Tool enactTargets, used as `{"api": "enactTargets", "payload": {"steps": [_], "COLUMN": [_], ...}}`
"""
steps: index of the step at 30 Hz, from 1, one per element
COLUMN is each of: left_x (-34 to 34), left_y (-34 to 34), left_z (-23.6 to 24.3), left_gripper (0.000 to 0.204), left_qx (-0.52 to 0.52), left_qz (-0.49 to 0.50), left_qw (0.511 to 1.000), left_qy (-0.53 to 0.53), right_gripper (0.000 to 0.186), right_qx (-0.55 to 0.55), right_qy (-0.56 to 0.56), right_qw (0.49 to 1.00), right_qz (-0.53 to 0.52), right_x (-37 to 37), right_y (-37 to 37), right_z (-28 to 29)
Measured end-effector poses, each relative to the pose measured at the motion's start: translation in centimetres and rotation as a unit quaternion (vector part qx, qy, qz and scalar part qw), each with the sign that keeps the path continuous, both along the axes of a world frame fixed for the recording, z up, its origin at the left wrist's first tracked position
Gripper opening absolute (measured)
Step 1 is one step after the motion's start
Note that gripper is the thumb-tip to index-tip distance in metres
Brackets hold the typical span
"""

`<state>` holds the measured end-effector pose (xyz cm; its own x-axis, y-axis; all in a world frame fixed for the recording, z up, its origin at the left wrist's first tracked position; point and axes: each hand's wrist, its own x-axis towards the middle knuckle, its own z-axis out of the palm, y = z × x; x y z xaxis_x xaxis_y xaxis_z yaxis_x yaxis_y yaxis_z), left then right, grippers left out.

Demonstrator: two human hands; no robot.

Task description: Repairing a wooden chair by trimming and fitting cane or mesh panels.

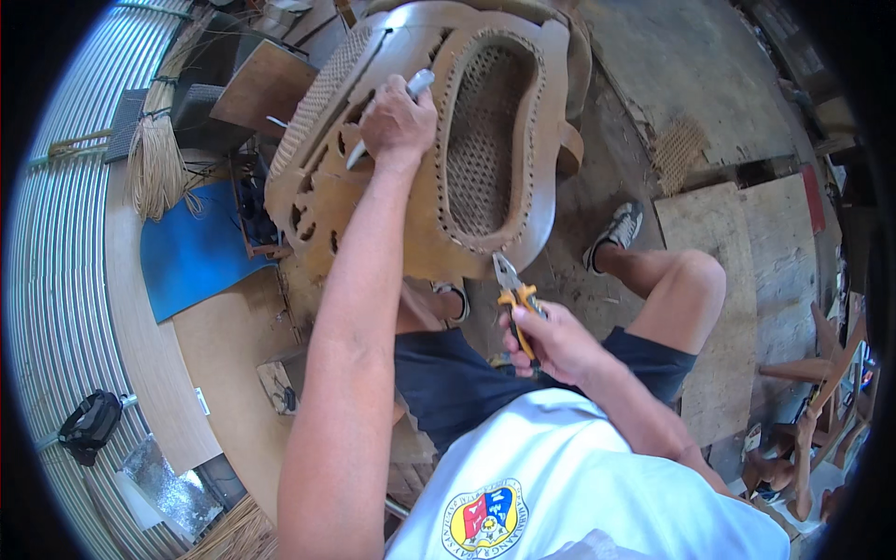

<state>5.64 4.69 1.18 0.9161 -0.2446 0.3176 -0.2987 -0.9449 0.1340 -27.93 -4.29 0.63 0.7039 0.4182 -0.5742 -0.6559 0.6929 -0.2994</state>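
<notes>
Cane lattice (pixel 487 131) fills hole-edged wood (pixel 544 201); the right hand (pixel 563 343) holds pliers (pixel 516 297).

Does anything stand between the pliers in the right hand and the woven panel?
Only the holed wooden rim at the lower end of the woven panel; nothing else visible blocks the pliers.

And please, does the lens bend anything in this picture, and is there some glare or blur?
In the head view, the corrugated wall bows at the left and the picture's corners fall to black; in the head view, the shiny sheet at lower left shows bright glare; also in the head view, the pliers in the right hand look fairly sharp, without obvious motion blur.
</notes>
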Motion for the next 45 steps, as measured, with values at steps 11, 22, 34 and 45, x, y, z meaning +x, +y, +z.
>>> {"api": "enactTargets", "payload": {"steps": [11, 22, 34, 45], "left_x": [0.2, 0.6, 0.4, 0.4], "left_y": [-0.2, -0.1, 0.1, 0.1], "left_z": [-0.1, -0.5, -0.7, 0.1], "left_gripper": [0.032, 0.033, 0.032, 0.031], "left_qx": [-0.004, -0.015, -0.027, -0.014], "left_qz": [-0.016, -0.019, -0.023, -0.017], "left_qw": [1.0, 0.999, 0.999, 1.0], "left_qy": [-0.006, -0.036, -0.017, -0.016], "right_gripper": [0.029, 0.02, 0.024, 0.025], "right_qx": [-0.622, -0.622, -0.728, -0.524], "right_qy": [-0.309, -0.669, -0.469, -0.108], "right_qw": [0.663, 0.002, 0.404, 0.834], "right_qz": [0.278, 0.407, 0.295, 0.137], "right_x": [3.4, 20.5, 9.7, -12.7], "right_y": [-6.1, -9.4, -10.6, -10.1], "right_z": [-0.3, 4.6, 1.0, 9.0]}}
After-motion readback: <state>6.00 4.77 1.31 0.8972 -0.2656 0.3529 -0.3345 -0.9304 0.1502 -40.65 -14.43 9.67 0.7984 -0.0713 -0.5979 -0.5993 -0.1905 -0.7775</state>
